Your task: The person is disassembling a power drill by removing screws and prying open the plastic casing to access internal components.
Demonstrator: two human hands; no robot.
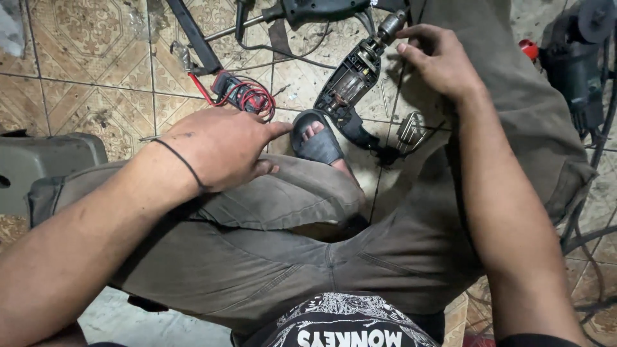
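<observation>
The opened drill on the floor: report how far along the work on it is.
Done: the opened drill lies on the tiled floor with its casing off and insides exposed. In hand: right hand reaches for its chuck end; left hand rests on the knee, empty. Left: the casing is not yet closed; a multimeter lies nearby.

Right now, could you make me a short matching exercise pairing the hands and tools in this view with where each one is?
Things:
1. left hand
2. right hand
3. opened drill
4. meter with red leads

Places:
A. on the tiles left of the sandalled foot
B. resting on the left knee
C. fingertips at the drill's chuck
D. on the floor between the legs

Pairs: 1-B, 2-C, 3-D, 4-A
</observation>
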